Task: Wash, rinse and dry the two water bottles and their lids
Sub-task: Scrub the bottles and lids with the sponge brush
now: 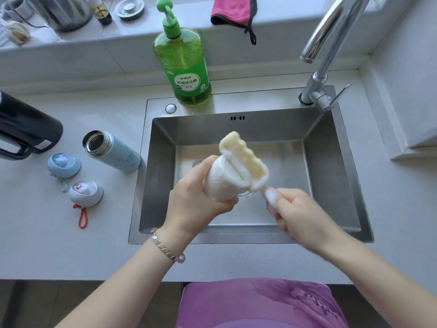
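Over the steel sink (156,176), my left hand (189,202) grips a white bottle (222,181) coated in foam, tilted with its mouth to the upper right. My right hand (298,214) holds the handle of a sponge bottle brush (243,159), whose pale yellow head lies against the bottle's mouth. A light blue bottle (113,152) stands without its lid on the counter left of the sink. Two lids lie in front of it: a blue one (63,164) and a white one (86,194) with a red loop.
A green dish soap pump bottle (186,65) stands on the sink's back rim. The tap (328,50) rises at the back right, no water running. A dark kettle (23,129) sits at the far left. A pink cloth (231,10) hangs on the back ledge.
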`<action>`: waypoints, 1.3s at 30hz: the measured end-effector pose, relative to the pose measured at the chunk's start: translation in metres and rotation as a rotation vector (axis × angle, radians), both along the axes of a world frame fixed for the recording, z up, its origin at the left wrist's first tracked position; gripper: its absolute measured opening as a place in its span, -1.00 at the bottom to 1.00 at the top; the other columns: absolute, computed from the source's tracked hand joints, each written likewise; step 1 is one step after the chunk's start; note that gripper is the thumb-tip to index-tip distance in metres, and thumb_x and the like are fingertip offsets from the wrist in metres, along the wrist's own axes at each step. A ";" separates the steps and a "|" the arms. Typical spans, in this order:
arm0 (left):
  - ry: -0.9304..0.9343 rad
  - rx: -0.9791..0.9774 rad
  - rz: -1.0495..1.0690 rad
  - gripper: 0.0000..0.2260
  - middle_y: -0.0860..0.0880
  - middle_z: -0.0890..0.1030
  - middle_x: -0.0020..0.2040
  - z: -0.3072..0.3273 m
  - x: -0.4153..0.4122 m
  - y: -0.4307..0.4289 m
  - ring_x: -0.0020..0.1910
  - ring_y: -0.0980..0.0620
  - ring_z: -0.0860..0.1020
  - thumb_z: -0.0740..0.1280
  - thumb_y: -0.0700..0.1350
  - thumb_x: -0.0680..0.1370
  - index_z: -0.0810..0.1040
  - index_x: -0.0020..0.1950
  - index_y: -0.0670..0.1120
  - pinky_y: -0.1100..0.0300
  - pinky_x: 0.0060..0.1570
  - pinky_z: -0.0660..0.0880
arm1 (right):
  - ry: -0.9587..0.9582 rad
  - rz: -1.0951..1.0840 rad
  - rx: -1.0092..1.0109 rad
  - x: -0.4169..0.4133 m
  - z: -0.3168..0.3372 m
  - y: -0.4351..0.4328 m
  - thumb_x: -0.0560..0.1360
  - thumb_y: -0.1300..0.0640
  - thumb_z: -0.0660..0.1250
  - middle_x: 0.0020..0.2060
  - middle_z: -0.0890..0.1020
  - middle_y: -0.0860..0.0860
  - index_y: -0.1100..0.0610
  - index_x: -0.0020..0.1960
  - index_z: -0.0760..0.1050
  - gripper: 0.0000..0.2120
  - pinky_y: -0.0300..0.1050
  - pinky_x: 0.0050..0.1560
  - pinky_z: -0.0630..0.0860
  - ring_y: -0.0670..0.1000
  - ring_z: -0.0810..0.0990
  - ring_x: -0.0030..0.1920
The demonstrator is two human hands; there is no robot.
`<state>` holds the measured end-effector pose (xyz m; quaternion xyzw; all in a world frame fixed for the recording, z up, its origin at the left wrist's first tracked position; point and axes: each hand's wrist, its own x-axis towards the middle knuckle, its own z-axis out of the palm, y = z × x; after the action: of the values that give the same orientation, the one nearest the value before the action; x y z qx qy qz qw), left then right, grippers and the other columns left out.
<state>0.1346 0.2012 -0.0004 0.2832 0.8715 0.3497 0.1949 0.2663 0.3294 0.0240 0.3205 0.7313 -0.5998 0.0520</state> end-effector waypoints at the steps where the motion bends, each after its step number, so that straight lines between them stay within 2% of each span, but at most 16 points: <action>1: -0.006 -0.022 0.019 -0.63 0.16 0.55 -0.25 0.000 0.000 0.001 -0.21 0.12 0.49 0.49 0.06 0.16 0.46 -0.11 0.15 0.24 -0.27 0.43 | 0.005 0.051 -0.013 0.001 0.001 -0.004 0.59 -0.01 0.14 -0.59 0.19 -0.12 0.06 -0.41 0.18 -0.58 -0.31 -0.51 0.09 -0.14 0.15 -0.55; 3: -0.035 -0.105 0.039 -0.70 0.16 0.50 -0.35 0.001 0.000 0.005 -0.28 0.05 0.50 0.50 0.00 0.23 0.39 -0.25 0.12 0.25 -0.30 0.40 | -0.008 0.128 -0.023 0.001 0.002 -0.011 0.57 -0.07 0.14 -0.57 0.21 -0.12 0.07 -0.41 0.18 -0.57 -0.28 -0.47 0.11 -0.14 0.16 -0.54; 5: -0.025 -0.148 0.028 -0.70 0.15 0.51 -0.31 0.002 0.000 0.008 -0.24 0.04 0.51 0.51 0.02 0.25 0.40 -0.19 0.09 0.21 -0.26 0.39 | -0.025 0.092 -0.087 -0.002 0.005 -0.010 0.58 -0.06 0.13 -0.56 0.20 -0.08 0.10 -0.42 0.19 -0.56 -0.29 -0.50 0.12 -0.15 0.15 -0.57; 8: -0.014 -0.085 0.032 -0.65 0.11 0.54 -0.27 0.005 -0.002 0.011 -0.22 0.08 0.50 0.52 0.08 0.21 0.44 -0.13 0.14 0.15 -0.24 0.42 | -0.043 -0.008 -0.243 -0.010 0.012 -0.002 0.61 0.09 0.07 -0.60 0.17 -0.07 0.13 -0.41 0.16 -0.58 -0.38 -0.63 0.06 -0.17 0.09 -0.65; 11: 0.016 -0.102 0.010 -0.57 0.11 0.55 -0.21 0.004 -0.002 0.009 -0.17 0.06 0.51 0.47 0.13 0.17 0.48 0.00 0.15 0.14 -0.21 0.45 | -0.053 -0.046 -0.245 -0.010 0.008 -0.001 0.62 0.13 0.05 -0.64 0.16 -0.12 0.14 -0.40 0.15 -0.59 -0.40 -0.66 0.04 -0.18 0.08 -0.67; 14: 0.012 -0.092 -0.007 -0.40 0.19 0.55 -0.13 0.005 -0.001 0.006 -0.14 0.12 0.50 0.44 0.14 0.13 0.37 0.15 0.29 0.12 -0.15 0.49 | -0.070 -0.092 -0.239 -0.011 0.008 0.001 0.63 0.13 0.05 -0.65 0.15 -0.12 0.13 -0.39 0.16 -0.60 -0.40 -0.67 0.03 -0.19 0.07 -0.68; 16: 0.012 -0.062 -0.008 -0.37 0.22 0.55 -0.13 0.006 -0.001 0.005 -0.14 0.15 0.49 0.45 0.13 0.13 0.33 0.16 0.31 0.08 -0.13 0.51 | -0.063 -0.076 -0.233 -0.006 0.009 -0.001 0.62 0.11 0.06 -0.62 0.15 -0.11 0.14 -0.38 0.15 -0.60 -0.39 -0.65 0.04 -0.17 0.08 -0.66; 19: -0.008 -0.059 0.009 -0.40 0.28 0.55 -0.15 0.006 0.001 0.003 -0.14 0.16 0.50 0.50 0.10 0.15 0.36 0.13 0.31 0.06 -0.14 0.52 | -0.067 -0.007 -0.079 0.008 0.007 -0.010 0.59 0.01 0.10 -0.58 0.15 -0.11 0.11 -0.39 0.15 -0.59 -0.29 -0.51 0.09 -0.12 0.10 -0.57; 21: -0.062 -0.051 0.036 -0.42 0.24 0.58 -0.16 0.003 0.002 0.002 -0.14 0.16 0.54 0.51 0.10 0.14 0.41 0.11 0.31 0.04 -0.11 0.54 | -0.067 0.010 0.055 0.010 0.003 -0.010 0.57 -0.04 0.12 -0.56 0.16 -0.10 0.09 -0.40 0.14 -0.57 -0.19 -0.43 0.08 -0.11 0.11 -0.51; 25: -0.003 -0.075 -0.040 -0.40 0.16 0.58 -0.13 0.009 0.006 0.005 -0.13 0.09 0.52 0.55 0.08 0.17 0.47 0.18 0.21 0.12 -0.14 0.50 | -0.064 -0.019 0.208 0.000 0.002 -0.004 0.57 -0.06 0.10 -0.55 0.19 -0.07 0.10 -0.40 0.15 -0.58 -0.14 -0.41 0.07 -0.09 0.15 -0.50; 27: 0.030 -0.084 -0.045 -0.38 0.17 0.58 -0.12 0.013 0.002 0.006 -0.12 0.10 0.52 0.55 0.09 0.17 0.46 0.19 0.23 0.13 -0.14 0.49 | -0.055 -0.022 0.240 0.001 0.001 -0.003 0.58 -0.05 0.09 -0.56 0.19 -0.08 0.09 -0.41 0.15 -0.57 -0.14 -0.42 0.07 -0.09 0.16 -0.50; 30: -0.023 -0.034 0.059 -0.40 0.21 0.59 -0.14 0.011 -0.005 0.004 -0.11 0.12 0.55 0.48 0.11 0.13 0.42 0.13 0.30 0.06 -0.10 0.54 | -0.058 0.008 0.250 0.005 0.002 -0.007 0.57 -0.04 0.09 -0.57 0.20 -0.08 0.08 -0.42 0.14 -0.57 -0.15 -0.42 0.08 -0.08 0.17 -0.48; 35: -0.018 -0.069 -0.009 -0.41 0.20 0.58 -0.15 0.015 0.005 0.003 -0.14 0.12 0.53 0.46 0.13 0.12 0.43 0.14 0.27 0.06 -0.11 0.52 | -0.069 -0.006 0.258 0.003 -0.003 -0.004 0.59 -0.01 0.09 -0.58 0.22 -0.08 0.10 -0.42 0.16 -0.57 -0.15 -0.44 0.07 -0.08 0.19 -0.49; 39: -0.048 -0.039 0.096 -0.45 0.21 0.58 -0.17 0.013 -0.004 0.002 -0.14 0.13 0.54 0.46 0.12 0.12 0.43 0.08 0.27 0.08 -0.10 0.53 | -0.087 0.018 0.258 0.006 -0.003 -0.005 0.59 -0.02 0.08 -0.57 0.22 -0.07 0.08 -0.43 0.15 -0.57 -0.15 -0.42 0.08 -0.09 0.18 -0.49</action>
<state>0.1307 0.2034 0.0128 0.2289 0.8858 0.3485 0.2040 0.2719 0.3243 0.0209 0.3435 0.8024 -0.4857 0.0474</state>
